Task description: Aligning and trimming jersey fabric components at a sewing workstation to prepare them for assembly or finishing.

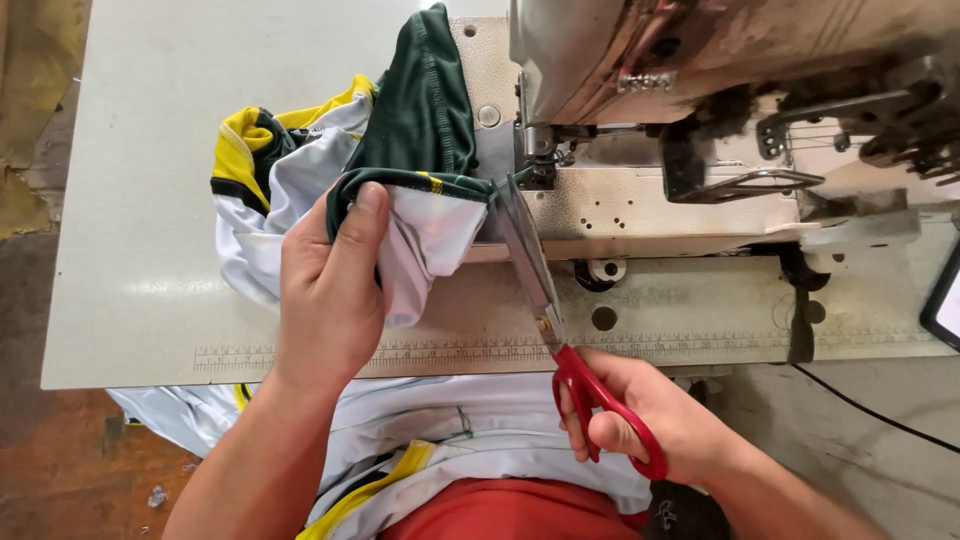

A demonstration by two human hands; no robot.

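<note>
Fingers of left hand (325,290) clamped on garment (415,150), right hand (640,410) gripping scissors (560,340) beside sewing machine (700,60).

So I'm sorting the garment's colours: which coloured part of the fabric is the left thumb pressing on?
The dark green panel: the left hand pinches its folded edge beside the scissors, while the yellow trim and white fabric lie further left.
</note>
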